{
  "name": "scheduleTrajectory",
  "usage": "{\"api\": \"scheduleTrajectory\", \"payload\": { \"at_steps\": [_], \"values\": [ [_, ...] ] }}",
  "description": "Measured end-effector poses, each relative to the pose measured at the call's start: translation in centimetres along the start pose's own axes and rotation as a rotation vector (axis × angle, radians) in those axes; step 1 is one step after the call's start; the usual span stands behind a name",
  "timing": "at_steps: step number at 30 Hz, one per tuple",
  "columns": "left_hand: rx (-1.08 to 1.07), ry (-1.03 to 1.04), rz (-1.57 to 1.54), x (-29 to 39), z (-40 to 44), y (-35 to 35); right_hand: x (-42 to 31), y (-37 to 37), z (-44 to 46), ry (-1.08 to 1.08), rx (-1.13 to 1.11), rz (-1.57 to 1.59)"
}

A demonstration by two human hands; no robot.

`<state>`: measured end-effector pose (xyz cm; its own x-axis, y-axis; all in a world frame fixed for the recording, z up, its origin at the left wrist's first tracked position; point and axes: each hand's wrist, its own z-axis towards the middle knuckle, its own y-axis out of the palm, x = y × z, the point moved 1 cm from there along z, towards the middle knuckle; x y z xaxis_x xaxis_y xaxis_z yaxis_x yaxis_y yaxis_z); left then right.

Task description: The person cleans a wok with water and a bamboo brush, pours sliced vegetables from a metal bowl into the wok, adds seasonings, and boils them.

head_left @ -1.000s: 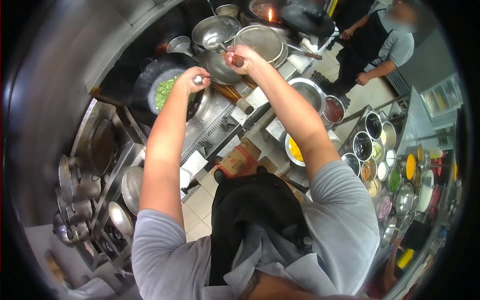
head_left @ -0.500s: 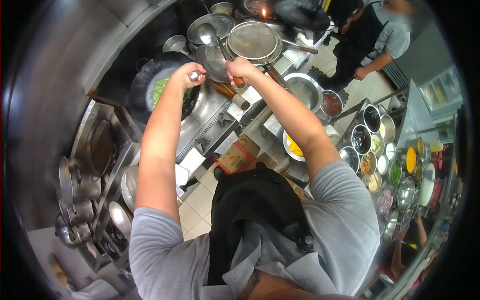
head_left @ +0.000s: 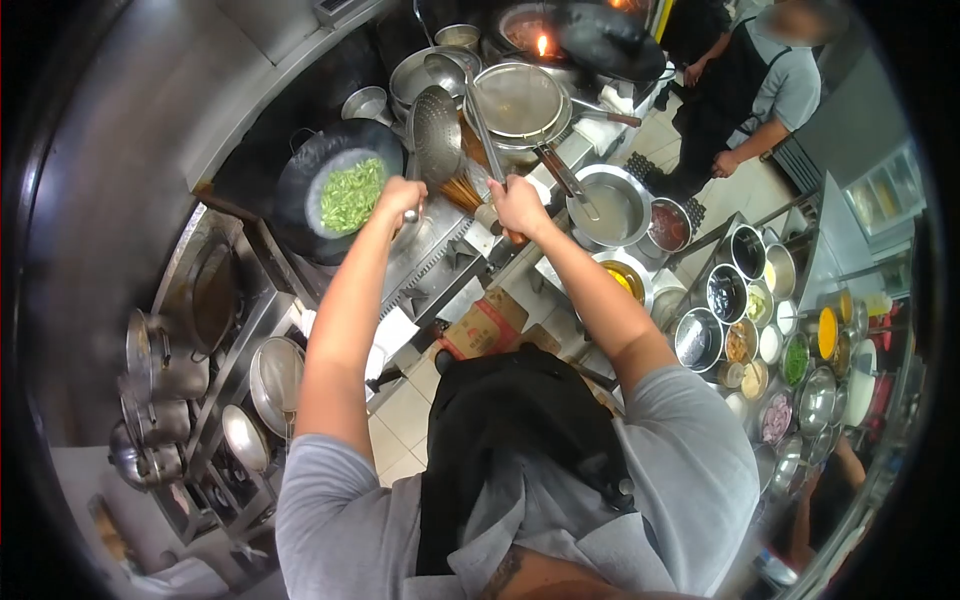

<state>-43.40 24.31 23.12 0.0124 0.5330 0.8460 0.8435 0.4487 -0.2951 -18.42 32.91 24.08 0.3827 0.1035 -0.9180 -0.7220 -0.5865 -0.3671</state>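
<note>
My left hand (head_left: 403,200) is closed round a metal handle near the right rim of a dark wok (head_left: 285,205). The handle seems to belong to the large perforated skimmer (head_left: 437,132) just beyond it, though the join is hidden. Chopped green vegetables (head_left: 352,195) lie in the wok. My right hand (head_left: 520,208) grips a long-handled ladle (head_left: 482,125); its brown handle end shows below my fist. The ladle's bowl points away, over metal pans at the back.
A fine-mesh strainer (head_left: 515,100) lies behind the ladle. Right of my hand stand a pot of cloudy liquid (head_left: 608,205) and a pot of reddish liquid (head_left: 668,225). Several ingredient bowls line the right side. A flame (head_left: 543,45) burns beyond, near another person (head_left: 775,95).
Both hands have come nearer to me and to the right. The skimmer has turned to show more of its face, and the ladle has swung right. The greens show more fully in the wok.
</note>
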Motion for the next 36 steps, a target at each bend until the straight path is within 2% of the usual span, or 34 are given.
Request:
{"api": "scheduleTrajectory", "payload": {
  "at_steps": [2, 3, 8, 10, 11, 15, 18, 19, 21, 24, 26, 28, 31, 32, 34, 35, 36],
  "values": [
    [0.08, 0.105, 0.008, -1.5, -1.4, 0.4, 0.9, -0.2, -0.7, -0.085, 0.042, -0.017],
    [0.104, 0.113, -0.007, -2.0, -2.3, 0.5, 0.3, -0.8, -1.5, -0.006, -0.017, 0.061],
    [0.151, 0.302, 0.103, -6.3, -4.5, -1.0, 1.0, -1.1, -2.5, 0.014, -0.026, 0.113],
    [0.149, 0.381, 0.009, -6.7, -7.0, -1.6, 1.8, -0.7, -2.6, 0.002, -0.033, 0.133],
    [0.122, 0.329, -0.044, -7.2, -7.7, -2.1, 2.0, -0.6, -2.6, -0.017, -0.014, 0.142],
    [0.12, 0.355, -0.246, -8.1, -10.9, -3.2, 1.4, -0.1, -0.7, -0.075, 0.019, 0.073],
    [0.096, 0.312, -0.248, -8.1, -13.9, -3.2, 1.5, 1.0, 5.8, -0.226, 0.109, -0.162],
    [0.13, 0.309, -0.225, -8.5, -14.6, -2.5, -0.5, 0.9, 7.1, -0.223, 0.139, -0.326],
    [0.176, 0.26, -0.211, -8.8, -15.4, -0.8, -4.5, 1.2, 10.5, 0.021, -0.102, -0.303],
    [0.173, 0.214, -0.185, -10.0, -13.6, 1.1, -5.3, 4.1, 18.6, 0.012, -0.026, -0.445],
    [0.273, 0.153, -0.112, -11.2, -11.4, 2.3, -6.1, 5.6, 22.1, -0.023, 0.025, -0.497],
    [0.264, 0.265, -0.065, -12.2, -8.5, 2.8, -6.2, 7.3, 25.2, -0.041, 0.072, -0.544],
    [0.207, 0.188, -0.086, -9.2, -7.4, 3.0, -5.3, 9.7, 30.0, 0.072, -0.138, -0.645],
    [0.177, 0.161, -0.081, -8.4, -6.5, 3.0, -4.7, 10.5, 32.1, 0.073, -0.131, -0.647],
    [0.164, 0.113, -0.151, -7.4, -5.0, 3.1, -2.9, 12.1, 35.2, 0.18, -0.216, 0.002],
    [0.119, 0.066, -0.227, -7.0, -4.3, 2.9, -3.9, 12.1, 33.5, 0.3, -0.164, 0.644],
    [0.072, 0.018, -0.302, -7.0, -3.5, 2.8, -3.8, 12.0, 33.9, 0.31, -0.159, 0.64]
  ]
}}
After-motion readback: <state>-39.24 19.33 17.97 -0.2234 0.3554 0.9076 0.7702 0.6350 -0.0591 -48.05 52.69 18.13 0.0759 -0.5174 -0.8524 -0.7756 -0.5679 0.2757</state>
